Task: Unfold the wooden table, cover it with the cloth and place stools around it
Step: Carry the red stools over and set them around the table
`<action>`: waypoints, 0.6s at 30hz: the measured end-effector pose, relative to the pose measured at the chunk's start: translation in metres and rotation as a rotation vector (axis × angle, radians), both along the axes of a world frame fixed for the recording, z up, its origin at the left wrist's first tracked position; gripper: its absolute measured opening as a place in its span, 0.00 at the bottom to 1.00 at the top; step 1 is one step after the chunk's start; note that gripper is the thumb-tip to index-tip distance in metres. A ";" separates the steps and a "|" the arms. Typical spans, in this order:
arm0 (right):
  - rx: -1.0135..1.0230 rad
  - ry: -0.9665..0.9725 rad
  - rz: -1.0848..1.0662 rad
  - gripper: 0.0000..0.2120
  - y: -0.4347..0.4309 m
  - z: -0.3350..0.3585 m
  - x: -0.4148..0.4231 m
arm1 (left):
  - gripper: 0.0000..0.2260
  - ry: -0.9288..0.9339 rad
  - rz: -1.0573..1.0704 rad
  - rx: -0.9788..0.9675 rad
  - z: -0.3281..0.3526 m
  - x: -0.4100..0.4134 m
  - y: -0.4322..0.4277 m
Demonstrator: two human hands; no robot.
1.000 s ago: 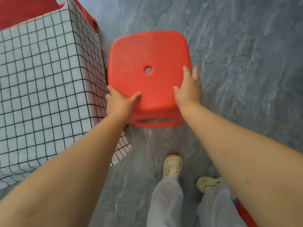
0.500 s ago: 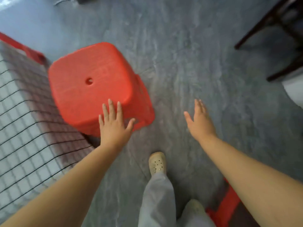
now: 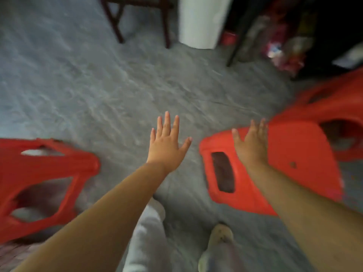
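Note:
The picture is blurred by head motion. A red plastic stool (image 3: 290, 169) stands at the right, seen from above, with another red stool (image 3: 337, 107) behind it. My right hand (image 3: 253, 146) is spread flat over the near stool's left top edge, holding nothing. My left hand (image 3: 167, 144) hovers open over the bare grey floor between the stools. A third red stool (image 3: 39, 181) stands at the left edge. A blurred scrap of the checked cloth (image 3: 13, 250) shows at the bottom left; the table itself is out of sight.
Dark wooden chair legs (image 3: 119, 28) and a white bin (image 3: 202, 22) stand at the far side. Cluttered bags (image 3: 282, 54) lie under dark furniture at the top right. My legs and pale shoes (image 3: 218, 244) are at the bottom centre. Grey floor (image 3: 98, 91) lies open ahead.
Both hands let go of the stool beside the table. My view swung right, away from the table, and my right hand now reaches over another red stool.

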State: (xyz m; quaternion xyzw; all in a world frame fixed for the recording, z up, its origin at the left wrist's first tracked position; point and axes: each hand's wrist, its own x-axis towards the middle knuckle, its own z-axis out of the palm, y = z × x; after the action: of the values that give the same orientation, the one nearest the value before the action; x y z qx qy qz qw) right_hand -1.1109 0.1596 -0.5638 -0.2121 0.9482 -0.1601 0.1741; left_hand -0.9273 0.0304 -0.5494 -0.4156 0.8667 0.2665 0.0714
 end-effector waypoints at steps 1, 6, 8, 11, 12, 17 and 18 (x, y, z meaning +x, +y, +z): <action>0.003 0.006 -0.054 0.35 0.033 0.003 -0.019 | 0.33 0.001 -0.062 -0.008 0.001 -0.026 0.019; 0.059 -0.023 -0.280 0.36 0.166 0.005 -0.087 | 0.34 -0.024 -0.316 -0.037 -0.004 -0.138 0.090; 0.025 -0.054 -0.412 0.38 0.203 0.001 -0.100 | 0.35 -0.026 -0.407 -0.068 -0.010 -0.174 0.108; -0.012 -0.147 -0.617 0.41 0.245 -0.008 -0.101 | 0.37 -0.073 -0.511 -0.084 -0.024 -0.220 0.126; -0.027 -0.163 -0.673 0.43 0.254 -0.011 -0.096 | 0.38 -0.098 -0.535 -0.082 -0.030 -0.233 0.129; -0.162 -0.311 -0.983 0.56 0.257 -0.026 -0.060 | 0.47 -0.176 -0.538 0.019 -0.049 -0.283 0.135; -0.215 -0.348 -1.059 0.57 0.250 -0.031 -0.053 | 0.48 -0.182 -0.519 0.059 -0.052 -0.288 0.135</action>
State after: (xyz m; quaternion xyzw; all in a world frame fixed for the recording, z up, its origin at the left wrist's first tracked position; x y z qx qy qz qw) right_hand -1.1641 0.4097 -0.5949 0.3055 0.8608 -0.3538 0.2013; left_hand -1.2151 0.1649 -0.6018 -0.1994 0.9261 0.2259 0.2272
